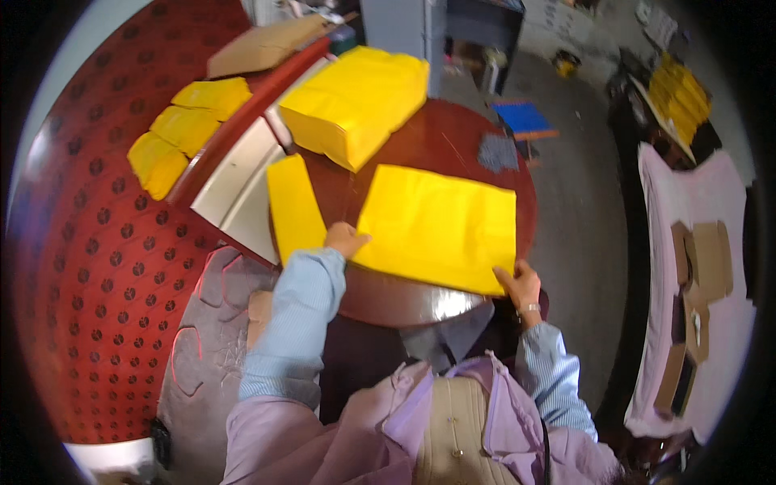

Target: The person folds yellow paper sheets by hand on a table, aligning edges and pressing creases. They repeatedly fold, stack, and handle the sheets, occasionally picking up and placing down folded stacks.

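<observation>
A flat yellow rectangular piece [436, 226], like a cloth or paper bag, lies lightly creased on a round reddish-brown table [428, 145]. My left hand [346, 240] pinches it at its near left corner. At the near right corner, my right hand [521, 284] has its thumb on top and its fingers at the edge. A narrow folded yellow piece [295, 206] rests just left of my left hand. Behind them stands a thick stack of the same yellow material [356, 101].
Folded yellow bundles [190, 125] lie on the red patterned surface [89, 242] at left. A grey cloth [498, 153] sits at the table's right edge, near a blue panel [524, 118]. Cardboard boxes [711, 263] rest on a pink-covered surface [659, 242] at far right.
</observation>
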Motion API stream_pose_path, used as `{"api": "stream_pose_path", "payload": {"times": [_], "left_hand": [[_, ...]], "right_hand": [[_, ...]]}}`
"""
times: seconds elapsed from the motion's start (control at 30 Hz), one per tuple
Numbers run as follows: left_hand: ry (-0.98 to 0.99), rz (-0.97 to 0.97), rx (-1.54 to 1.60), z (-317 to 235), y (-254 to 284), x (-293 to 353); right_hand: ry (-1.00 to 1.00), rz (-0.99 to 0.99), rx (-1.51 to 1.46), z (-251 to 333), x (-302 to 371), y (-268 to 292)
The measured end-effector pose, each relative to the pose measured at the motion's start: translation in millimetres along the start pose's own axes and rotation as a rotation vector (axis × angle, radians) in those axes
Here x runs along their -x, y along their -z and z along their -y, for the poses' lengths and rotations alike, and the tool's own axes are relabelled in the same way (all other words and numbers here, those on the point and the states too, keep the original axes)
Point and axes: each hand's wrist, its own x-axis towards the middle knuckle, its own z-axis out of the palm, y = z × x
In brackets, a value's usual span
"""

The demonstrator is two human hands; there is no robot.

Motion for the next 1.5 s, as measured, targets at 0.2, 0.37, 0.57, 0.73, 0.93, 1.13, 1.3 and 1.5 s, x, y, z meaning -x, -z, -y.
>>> {"api": "stream_pose_path", "payload": {"times": [0.2,0.37,0.57,0.73,0.93,1.13,1.3,1.5], "left_hand": [[0.003,0.060,0.068,15,-3,-9],[-0.001,0.097,0.112,12,1,-17],[0.101,0.146,0.295,4,6,-31],[0.044,0.151,0.177,6,9,-41],[0.040,0.161,0.244,12,10,-44],[0.016,0.188,0.229,5,15,-39],[0.028,0.219,0.297,1,18,-37],[0.049,0.216,0.402,-6,22,-24]], "right_hand": [[-0.064,0.010,-0.016,-5,0,-1],[-0.130,0.023,-0.037,0,2,-1],[-0.175,0.018,-0.100,8,1,2],[-0.221,0.071,-0.087,11,1,9],[-0.210,0.098,-0.014,9,1,7],[-0.189,0.121,-0.102,4,-4,10],[-0.205,0.078,-0.149,6,-10,9],[-0.018,-0.138,-0.142,29,23,20]]}}
